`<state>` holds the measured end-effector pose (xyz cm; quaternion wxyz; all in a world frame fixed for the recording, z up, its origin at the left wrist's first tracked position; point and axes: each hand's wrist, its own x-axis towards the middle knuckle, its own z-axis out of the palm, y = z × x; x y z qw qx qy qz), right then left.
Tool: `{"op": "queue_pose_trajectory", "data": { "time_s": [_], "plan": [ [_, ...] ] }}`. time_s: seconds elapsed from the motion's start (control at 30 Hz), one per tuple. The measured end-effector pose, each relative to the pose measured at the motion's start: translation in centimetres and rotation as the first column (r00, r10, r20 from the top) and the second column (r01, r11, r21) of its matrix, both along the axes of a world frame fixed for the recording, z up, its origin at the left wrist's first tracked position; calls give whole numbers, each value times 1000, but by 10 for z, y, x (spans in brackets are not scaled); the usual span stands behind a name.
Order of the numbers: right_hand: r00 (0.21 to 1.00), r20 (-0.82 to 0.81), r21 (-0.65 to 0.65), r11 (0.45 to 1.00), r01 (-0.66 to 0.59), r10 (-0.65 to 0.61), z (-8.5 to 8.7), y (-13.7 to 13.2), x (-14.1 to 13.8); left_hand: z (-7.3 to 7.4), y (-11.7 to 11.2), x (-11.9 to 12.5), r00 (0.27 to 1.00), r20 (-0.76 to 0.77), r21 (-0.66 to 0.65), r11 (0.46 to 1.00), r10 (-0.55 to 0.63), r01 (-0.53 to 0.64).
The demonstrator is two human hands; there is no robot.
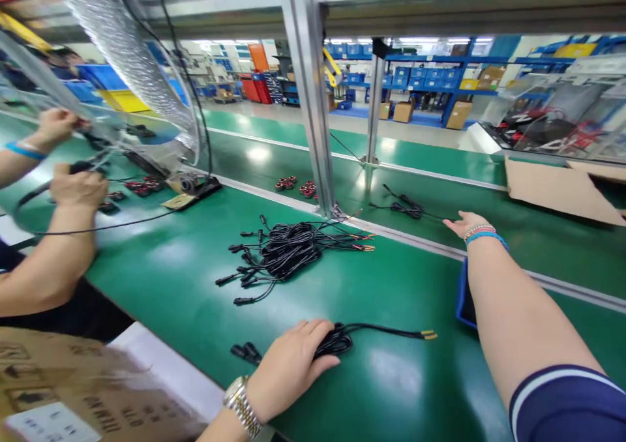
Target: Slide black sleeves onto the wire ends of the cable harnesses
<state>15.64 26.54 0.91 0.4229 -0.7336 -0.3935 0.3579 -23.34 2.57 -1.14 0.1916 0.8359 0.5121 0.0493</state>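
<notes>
My left hand (288, 367), with a watch on the wrist, lies near the front edge of the green bench (195, 279). Its fingers and thumb are closed over a coiled black cable (342, 343) whose yellow-tipped end trails to the right. My right hand (467, 223) reaches far out over the belt rail, fingers stretched flat. Its fingertips touch the thin lead of a small black cable bundle (405, 206) on the green conveyor belt. A loose pile of black cables (288, 253) with plugs and orange tips lies between my hands.
A co-worker's hands (78, 184) at the left work on a black cord beside a clear round cover. An aluminium post (313, 116) stands behind the pile, with small red parts (293, 184) beyond it. A blue bin (463, 298) sits under my right arm. A cardboard sheet (557, 191) lies far right and a carton (53, 383) near left.
</notes>
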Motion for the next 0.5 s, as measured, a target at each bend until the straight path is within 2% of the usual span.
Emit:
{"op": "queue_pose_trajectory", "data": {
  "time_s": [0.07, 0.13, 0.2, 0.27, 0.3, 0.33, 0.4, 0.43, 0.47, 0.5],
  "plan": [
    [999, 27, -43, 998, -45, 47, 9, -10, 3, -1, 4, 8, 998, -55, 96, 995, 29, -24],
    [990, 76, -50, 992, -114, 117, 21, -28, 4, -2, 11, 24, 995, -97, 177, 984, 1, 17],
    [971, 122, -36, 979, -203, 206, 34, -57, 4, -3, 18, 45, 988, -113, 193, 973, -106, 127],
    [910, 206, -62, 933, -356, 361, 42, -93, 5, -4, 21, 67, 969, -126, 186, 955, -212, 233],
    [826, 303, -119, 879, -462, 475, 43, -112, 5, -6, 21, 78, 962, -132, 197, 944, -240, 263],
    [695, 418, -208, 807, -554, 585, 42, -131, 6, -7, 20, 86, 957, -136, 220, 934, -256, 281],
    [375, 590, -415, 667, -618, 715, 34, -162, 7, -11, 16, 100, 952, -140, 280, 911, -274, 303],
    [264, 635, -486, 641, -594, 726, 27, -174, 7, -12, 14, 105, 948, -146, 303, 899, -284, 316],
    [220, 664, -517, 652, -555, 714, 20, -183, 7, -14, 11, 108, 943, -157, 315, 890, -295, 331],
    [214, 689, -523, 679, -515, 693, 13, -189, 6, -16, 9, 111, 938, -171, 318, 884, -302, 342]
  ]
}}
